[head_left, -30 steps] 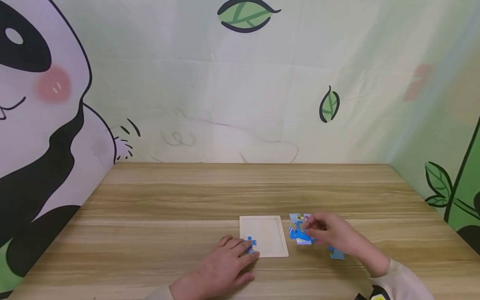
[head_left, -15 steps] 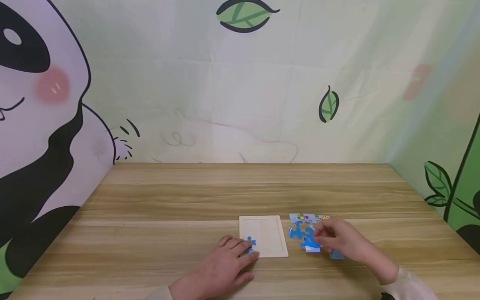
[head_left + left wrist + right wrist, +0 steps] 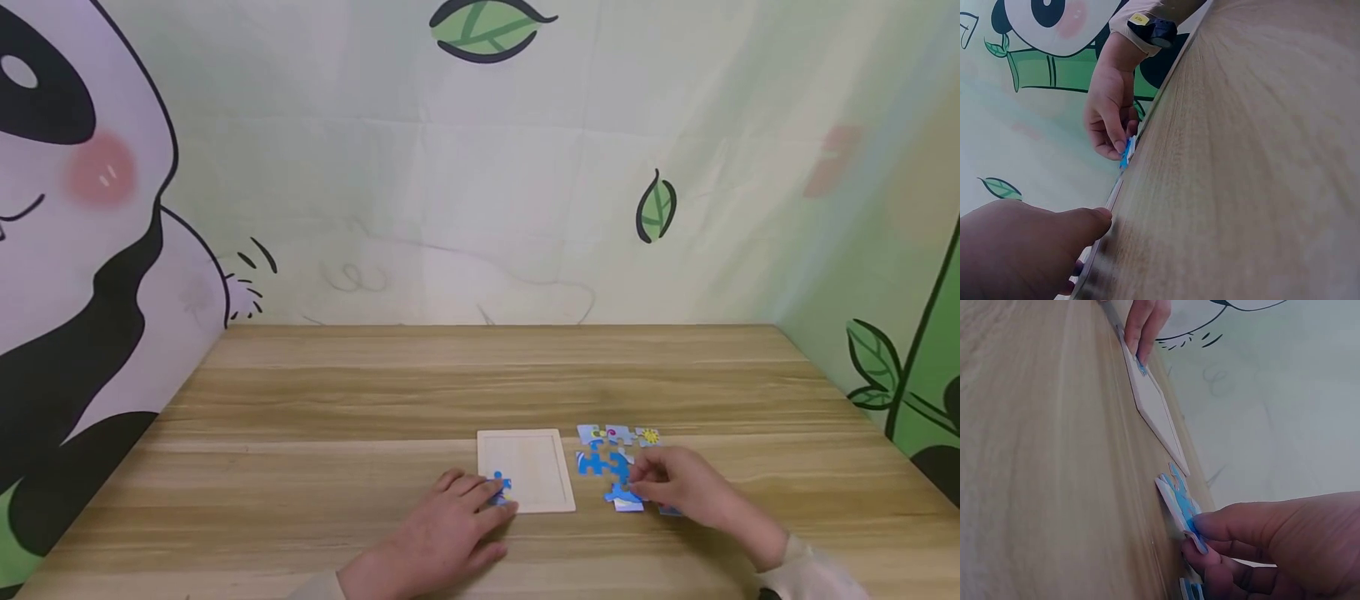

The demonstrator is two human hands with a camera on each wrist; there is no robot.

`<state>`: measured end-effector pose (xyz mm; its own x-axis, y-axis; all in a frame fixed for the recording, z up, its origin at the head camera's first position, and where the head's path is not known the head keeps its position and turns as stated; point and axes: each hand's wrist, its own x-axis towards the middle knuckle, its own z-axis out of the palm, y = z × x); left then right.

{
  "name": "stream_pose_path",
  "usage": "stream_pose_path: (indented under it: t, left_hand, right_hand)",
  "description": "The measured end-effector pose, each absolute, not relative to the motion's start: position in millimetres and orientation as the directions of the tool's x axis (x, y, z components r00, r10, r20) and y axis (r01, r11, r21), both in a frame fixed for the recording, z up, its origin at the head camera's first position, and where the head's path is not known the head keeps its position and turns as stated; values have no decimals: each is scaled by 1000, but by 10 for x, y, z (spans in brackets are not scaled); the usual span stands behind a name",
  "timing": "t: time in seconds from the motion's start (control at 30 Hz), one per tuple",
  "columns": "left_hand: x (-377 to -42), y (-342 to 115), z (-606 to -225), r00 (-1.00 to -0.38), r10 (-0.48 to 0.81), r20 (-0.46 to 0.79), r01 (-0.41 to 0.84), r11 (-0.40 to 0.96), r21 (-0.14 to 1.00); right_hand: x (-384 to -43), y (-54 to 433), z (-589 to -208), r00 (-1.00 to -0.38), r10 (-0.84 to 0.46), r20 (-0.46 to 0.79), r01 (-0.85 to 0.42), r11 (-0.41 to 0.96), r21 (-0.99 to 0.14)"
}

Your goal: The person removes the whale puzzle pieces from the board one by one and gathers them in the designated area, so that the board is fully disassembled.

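My left hand [image 3: 450,525] lies over the lower left corner of a pale wooden puzzle tray [image 3: 536,467], its fingers extended and resting on a blue puzzle piece [image 3: 502,486] in that corner. To the right of the tray, my right hand [image 3: 684,487] pinches another puzzle piece [image 3: 1182,501], blue with a white edge, between thumb and fingers. In the head view this held piece shows just left of the fingertips, low over the table. Part of it is covered by the thumb.
Behind the right hand lie several loose pieces: light blue ones [image 3: 590,434] in a back row, a sun piece [image 3: 648,436] and darker blue ones [image 3: 591,463]. A partly covered piece [image 3: 671,511] lies below that hand. A printed cloth wall [image 3: 510,208] rises behind the wooden table [image 3: 337,400].
My right hand has moved to the right and slightly nearer with its puzzle piece, uncovering the back-row pieces and the sun piece. The left hand stays on the tray corner.
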<state>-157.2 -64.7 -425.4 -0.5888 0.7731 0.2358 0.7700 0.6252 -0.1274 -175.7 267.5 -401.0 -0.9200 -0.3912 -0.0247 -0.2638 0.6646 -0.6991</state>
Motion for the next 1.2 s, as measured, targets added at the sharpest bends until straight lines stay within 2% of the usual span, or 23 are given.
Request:
stream_pose_path:
  t: [0.27,0.47,0.7,0.9,1.2]
  left_hand:
    - [-1578,-658,-4254,-601,773,204,769,629,-118]
    - [-1573,-665,-4244,-598,773,212,767,628,-128]
    - [-1582,-658,-4231,-610,774,168,773,628,-88]
    - [-1597,-657,-4265,-605,762,230,774,631,-52]
    - [-1634,-668,-4273,-595,751,287,783,622,-5]
  right_hand:
    - [-1736,2589,-4010,-944,-328,28,-284,769,-573]
    - [-1702,2552,-4001,-950,-308,48,-285,797,-533]
    - [-1705,2536,-3960,-953,-299,58,-284,802,-526]
    - [-1719,2470,-3906,-955,-278,106,-292,803,-519]
    - [-1782,2338,-3814,-938,-326,116,-337,779,-528]
